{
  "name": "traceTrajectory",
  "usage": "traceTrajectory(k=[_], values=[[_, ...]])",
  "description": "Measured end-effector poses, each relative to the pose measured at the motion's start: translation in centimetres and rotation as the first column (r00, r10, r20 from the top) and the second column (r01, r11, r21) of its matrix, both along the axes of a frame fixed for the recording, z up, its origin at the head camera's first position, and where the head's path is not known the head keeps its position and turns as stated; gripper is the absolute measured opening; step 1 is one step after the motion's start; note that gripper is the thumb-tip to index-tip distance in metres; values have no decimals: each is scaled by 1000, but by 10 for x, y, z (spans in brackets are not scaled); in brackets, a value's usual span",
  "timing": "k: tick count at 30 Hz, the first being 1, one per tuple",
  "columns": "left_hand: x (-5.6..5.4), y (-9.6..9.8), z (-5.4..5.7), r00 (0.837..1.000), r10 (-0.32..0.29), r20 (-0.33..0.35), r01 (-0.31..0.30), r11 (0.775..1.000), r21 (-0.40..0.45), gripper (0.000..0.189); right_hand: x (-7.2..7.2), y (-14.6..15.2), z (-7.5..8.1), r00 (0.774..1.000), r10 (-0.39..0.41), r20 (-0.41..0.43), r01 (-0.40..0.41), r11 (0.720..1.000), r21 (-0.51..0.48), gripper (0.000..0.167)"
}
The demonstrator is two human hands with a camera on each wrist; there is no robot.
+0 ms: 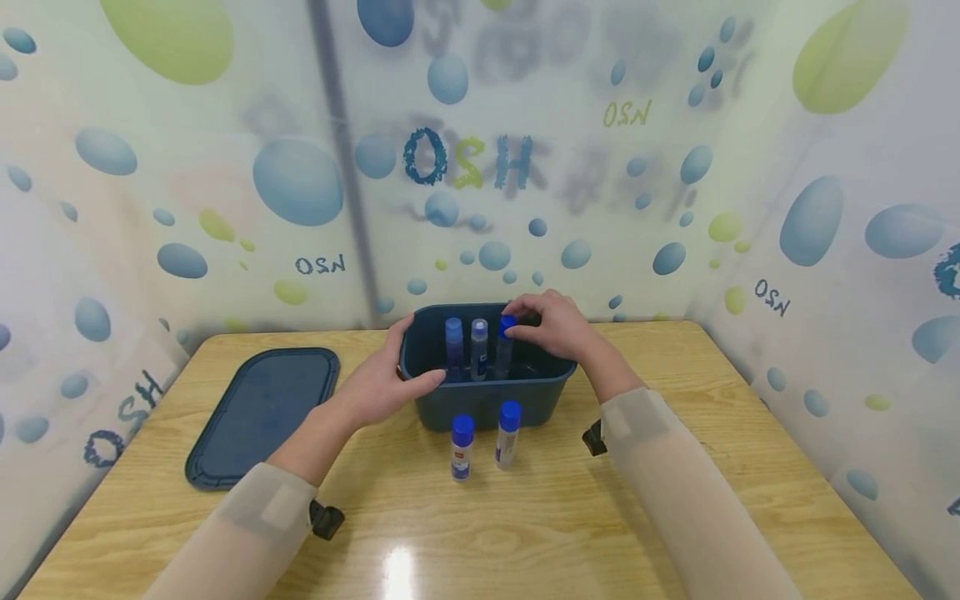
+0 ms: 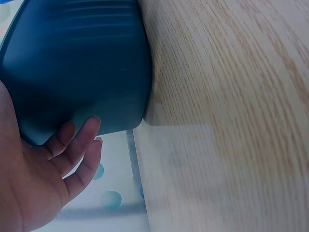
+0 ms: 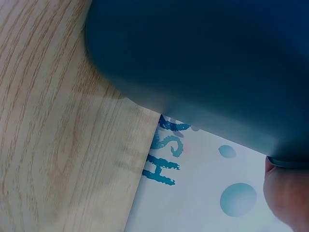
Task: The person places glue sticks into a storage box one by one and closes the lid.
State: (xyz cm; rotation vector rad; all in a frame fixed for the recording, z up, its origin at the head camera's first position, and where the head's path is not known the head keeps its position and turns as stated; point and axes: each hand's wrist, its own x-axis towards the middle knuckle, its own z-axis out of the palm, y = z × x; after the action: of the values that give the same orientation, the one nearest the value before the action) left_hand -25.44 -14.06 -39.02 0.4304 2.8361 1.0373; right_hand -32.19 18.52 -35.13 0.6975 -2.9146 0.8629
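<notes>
A dark blue plastic bin (image 1: 491, 408) stands at the back of the table. Inside it, a glue stick with a blue cap (image 1: 453, 332) and one with a pale top (image 1: 479, 343) stand upright. My right hand (image 1: 553, 325) reaches over the bin's right end and pinches the blue cap of a third glue stick (image 1: 503, 358), also upright inside. My left hand (image 1: 378, 383) rests against the bin's left end, thumb at the front rim; its loosely bent fingers (image 2: 79, 150) lie by the outer wall. In front of the bin stand two blue-capped glue sticks, one left (image 1: 461, 458) and one right (image 1: 507, 442).
A dark blue lid (image 1: 262, 417) lies flat on the wooden table (image 1: 525, 542), left of the bin. Behind the table hangs a pale curtain (image 1: 562, 208) printed with blue and green drops, and it continues along both sides.
</notes>
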Motion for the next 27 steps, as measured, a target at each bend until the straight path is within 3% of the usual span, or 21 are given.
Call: traceTrajectory(k=[27], values=[[1, -1, 1, 1000, -2, -1, 2, 1000, 4, 116, 0, 1, 0, 1000, 9, 9, -8, 999, -37, 39]])
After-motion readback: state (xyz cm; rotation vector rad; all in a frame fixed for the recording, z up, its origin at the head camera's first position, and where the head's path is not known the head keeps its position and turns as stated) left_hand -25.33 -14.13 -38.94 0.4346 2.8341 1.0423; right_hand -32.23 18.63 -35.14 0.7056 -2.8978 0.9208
